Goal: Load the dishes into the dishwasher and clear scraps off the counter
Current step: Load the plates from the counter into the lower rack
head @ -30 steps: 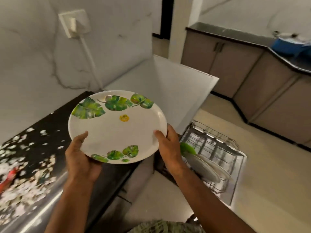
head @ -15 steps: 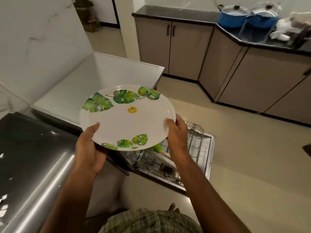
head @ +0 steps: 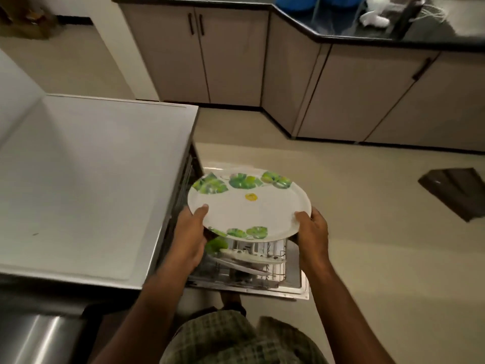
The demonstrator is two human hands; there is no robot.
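Note:
I hold a white plate (head: 249, 211) printed with green leaves, face up and nearly level, over the pulled-out dishwasher rack (head: 275, 261). My left hand (head: 190, 237) grips its left rim with the thumb on top. My right hand (head: 312, 232) grips the right rim the same way. Under the plate, the rack holds two or three white plates (head: 249, 261) leaning on edge and something green (head: 215, 245). The plate hides much of the rack. The open dishwasher door (head: 301, 285) lies flat below the rack.
The white dishwasher top (head: 91, 179) fills the left. A steel counter edge (head: 39, 337) is at bottom left. Beige cabinets (head: 236, 61) with a dark counter run along the back and right. A dark mat (head: 456, 193) lies on the floor at right.
I have turned right, away from the scrap-covered counter, and carried the plate down and over the dishwasher rack. Both hands keep the same hold on its rim.

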